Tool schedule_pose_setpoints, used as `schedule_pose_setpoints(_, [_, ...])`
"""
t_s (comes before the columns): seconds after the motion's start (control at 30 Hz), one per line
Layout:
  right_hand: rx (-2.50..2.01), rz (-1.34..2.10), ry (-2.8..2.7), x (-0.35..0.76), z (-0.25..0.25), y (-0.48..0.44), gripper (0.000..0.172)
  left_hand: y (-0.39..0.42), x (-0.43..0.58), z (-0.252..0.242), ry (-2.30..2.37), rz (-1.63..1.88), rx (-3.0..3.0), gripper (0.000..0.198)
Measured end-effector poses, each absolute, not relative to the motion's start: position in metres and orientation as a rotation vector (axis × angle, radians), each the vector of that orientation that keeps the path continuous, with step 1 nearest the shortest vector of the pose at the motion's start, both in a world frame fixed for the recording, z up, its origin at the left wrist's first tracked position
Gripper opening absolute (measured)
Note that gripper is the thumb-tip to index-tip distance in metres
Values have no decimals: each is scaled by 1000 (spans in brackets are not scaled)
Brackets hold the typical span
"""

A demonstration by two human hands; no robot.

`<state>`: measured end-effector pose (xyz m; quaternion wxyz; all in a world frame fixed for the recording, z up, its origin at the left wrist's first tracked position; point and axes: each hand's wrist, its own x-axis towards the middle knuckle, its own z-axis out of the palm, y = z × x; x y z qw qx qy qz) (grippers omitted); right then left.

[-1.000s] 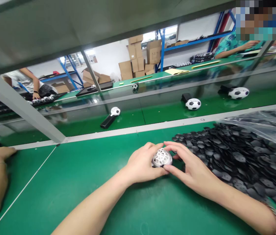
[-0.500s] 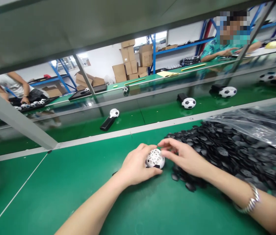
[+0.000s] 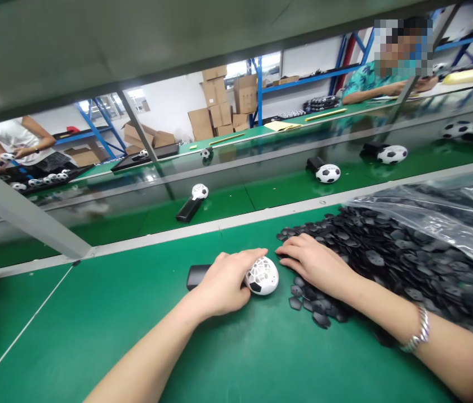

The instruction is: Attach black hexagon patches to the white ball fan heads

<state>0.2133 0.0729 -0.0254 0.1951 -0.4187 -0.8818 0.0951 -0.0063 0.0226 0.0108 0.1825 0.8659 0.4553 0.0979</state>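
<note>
While the left hand (image 3: 225,285) lies palm down over the soccer-ball device (image 3: 262,275), its fingers and thumb wrap the back of the white ball, holding it near the middle of the green tabletop (image 3: 236,358), short of the far edge. The ball's openwork lattice faces up, with a black pentagon on its near side, and the black handle (image 3: 197,276) sticks out to the left behind the knuckles. The left forearm slants in from the near edge. From the right side of the tabletop comes the right forearm, a silver bracelet (image 3: 417,331) at its wrist; the right hand (image 3: 318,266) is turned palm down, fingers bent and pointing left, at the left border of a heap of black pentagonal pieces (image 3: 370,257). Its thumb and fingertips stand narrow, just beside the ball and apart from it; whether they pinch a piece, I cannot tell. A clear plastic bag (image 3: 441,218) lies over the heap toward the tabletop's far right corner.
</note>
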Motion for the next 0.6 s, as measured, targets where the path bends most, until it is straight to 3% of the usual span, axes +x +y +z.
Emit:
schedule_pose_setpoints(0.23, [-1183, 417, -2437, 214, -29, 79, 13, 22, -4, 12, 1278, 214, 2578, 79])
schedule_pose_setpoints(0.6, [-1034, 804, -2269, 218, -3, 57, 16, 27, -5, 4, 1352, 313, 2503, 64])
